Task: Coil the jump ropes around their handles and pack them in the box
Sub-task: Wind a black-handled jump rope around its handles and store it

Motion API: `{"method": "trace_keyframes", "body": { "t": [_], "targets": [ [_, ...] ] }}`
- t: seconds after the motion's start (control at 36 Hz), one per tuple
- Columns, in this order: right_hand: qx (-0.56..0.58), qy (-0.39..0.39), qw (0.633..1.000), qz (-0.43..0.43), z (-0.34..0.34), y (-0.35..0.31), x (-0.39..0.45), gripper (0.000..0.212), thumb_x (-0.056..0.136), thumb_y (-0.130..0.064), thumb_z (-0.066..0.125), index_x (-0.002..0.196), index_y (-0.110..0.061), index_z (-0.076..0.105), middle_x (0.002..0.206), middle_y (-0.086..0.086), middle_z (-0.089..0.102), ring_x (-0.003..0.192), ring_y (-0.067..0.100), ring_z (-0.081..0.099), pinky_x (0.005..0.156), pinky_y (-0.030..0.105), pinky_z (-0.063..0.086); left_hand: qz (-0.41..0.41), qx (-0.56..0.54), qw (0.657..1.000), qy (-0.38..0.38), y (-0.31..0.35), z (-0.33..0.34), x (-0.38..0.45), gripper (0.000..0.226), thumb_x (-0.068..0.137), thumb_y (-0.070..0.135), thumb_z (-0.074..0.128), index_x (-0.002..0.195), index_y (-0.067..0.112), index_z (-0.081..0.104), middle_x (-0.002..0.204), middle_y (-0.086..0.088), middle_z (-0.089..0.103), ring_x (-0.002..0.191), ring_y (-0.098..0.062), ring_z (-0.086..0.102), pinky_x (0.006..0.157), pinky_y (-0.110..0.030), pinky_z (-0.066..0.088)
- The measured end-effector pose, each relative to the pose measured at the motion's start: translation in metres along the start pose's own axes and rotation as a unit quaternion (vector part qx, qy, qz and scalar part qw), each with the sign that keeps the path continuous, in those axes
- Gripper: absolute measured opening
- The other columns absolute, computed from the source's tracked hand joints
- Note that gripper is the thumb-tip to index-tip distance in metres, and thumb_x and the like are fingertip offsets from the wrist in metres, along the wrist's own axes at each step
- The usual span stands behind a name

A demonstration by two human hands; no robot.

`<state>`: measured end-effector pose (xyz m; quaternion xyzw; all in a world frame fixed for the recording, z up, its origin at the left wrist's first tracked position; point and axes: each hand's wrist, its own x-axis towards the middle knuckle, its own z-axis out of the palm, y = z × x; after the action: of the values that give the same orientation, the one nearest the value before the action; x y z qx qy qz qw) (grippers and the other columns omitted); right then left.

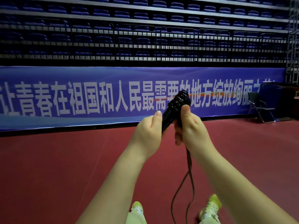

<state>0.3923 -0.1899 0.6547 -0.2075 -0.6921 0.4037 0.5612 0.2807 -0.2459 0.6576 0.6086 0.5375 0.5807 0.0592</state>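
Gripping the black handles (168, 115), the left hand (148, 133) held steady; the right hand (188, 126), pinching the rope (189, 167), needed tight, even turns.

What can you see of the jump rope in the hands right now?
The jump rope is black with glossy, plastic-looking handles, held up at a tilt, top leaning right. Several turns of cord are wound round the upper end. The left hand grips the lower part of the handles; the right hand holds them just below the coil, thumb pressed against it. The loose cord hangs from the right hand in a long loop toward the red floor.
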Motion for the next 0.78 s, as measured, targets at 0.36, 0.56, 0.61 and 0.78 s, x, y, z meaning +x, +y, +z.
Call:
{"method": "trace_keyframes", "body": {
  "t": [0.36,0.56,0.61,0.78],
  "targets": [
    [-0.093,0.017,0.994,0.054,0.0,0.005,-0.006,0.049,0.094,-0.057,0.037,0.059,-0.024,0.045,0.045,-0.014,0.044,0.046,0.006,0.037,0.053,0.025,0.026,-0.066,-0.041,0.994,-0.078,-0.023,0.0,-0.016,0.026,0.1,0.041,0.038,0.088,0.034,0.06,0.088,0.015,0.062,0.087,-0.008,0.057,0.08,-0.025,0.042],
    [-0.148,-0.031,0.985,0.078,0.01,0.005,-0.002,0.06,0.094,-0.058,0.034,0.081,-0.005,0.06,0.068,0.006,0.06,0.048,0.014,0.045,0.053,0.028,0.035,-0.057,0.021,0.997,-0.044,-0.035,-0.014,-0.014,0.018,0.096,0.038,0.05,0.088,0.026,0.06,0.068,0.013,0.05,0.053,0.005,0.043,0.051,-0.012,0.034],
    [-0.152,-0.042,0.984,0.087,0.009,0.006,0.003,0.057,0.095,-0.056,0.036,0.079,-0.007,0.059,0.065,0.003,0.06,0.044,0.012,0.043,0.049,0.025,0.034,-0.058,0.023,0.997,-0.035,-0.039,-0.015,-0.012,0.015,0.095,0.038,0.053,0.091,0.026,0.06,0.07,0.012,0.053,0.057,0.003,0.046,0.057,-0.017,0.036],
    [0.006,-0.059,0.994,0.089,0.013,0.01,0.014,0.035,0.101,-0.038,0.039,0.077,-0.014,0.05,0.055,-0.002,0.042,0.038,0.006,0.031,0.039,0.018,0.024,-0.067,-0.029,0.995,-0.064,-0.031,-0.023,0.001,0.015,0.089,0.032,0.064,0.094,0.019,0.063,0.08,0.009,0.066,0.077,-0.01,0.061,0.074,-0.026,0.047]
  ]
}}
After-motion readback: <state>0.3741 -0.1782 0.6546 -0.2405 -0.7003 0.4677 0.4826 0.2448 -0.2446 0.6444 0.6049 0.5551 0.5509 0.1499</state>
